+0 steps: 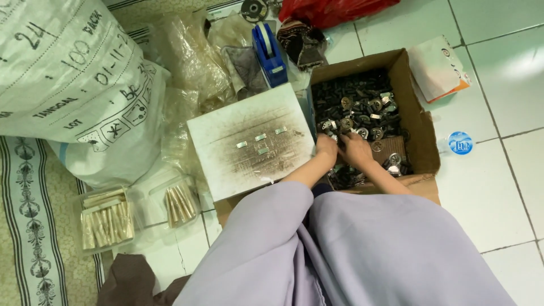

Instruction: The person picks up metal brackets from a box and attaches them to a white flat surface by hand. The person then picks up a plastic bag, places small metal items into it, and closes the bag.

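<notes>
**Both hands down in the parts box – spill and mix-up risks**

Near: lilac sleeves run forward from the lap; the left hand (pixel 327 146) and right hand (pixel 357 149) sit side by side, touching, at the near-left of the cardboard box (pixel 422 141). Fingers of both are curled down into the heap of small metal and black parts (pixel 354 105). Cannot tell whether they pinch a piece or only rake through; the tips are buried and too small to read.

Risks, as judged from here:
- Parts lie deep and loose. A fast lift could flick pieces over the low near wall onto the tiled floor (pixel 498 187), where they would roll out of reach.
- Edges look sharp on the silvery pieces; digging blind could nick a fingertip.
- The white board (pixel 249 141), just left of the box, carries four small metal plates (pixel 260 139), unsecured. A sleeve or forearm sweeping across could scatter them.

Mid-left: clear packets of brass-coloured keys (pixel 106 220) on the floor, well apart from the hands.

Far: blue tape dispenser (pixel 268 54) behind the board; large white sack (pixel 73 85) at far left
</notes>
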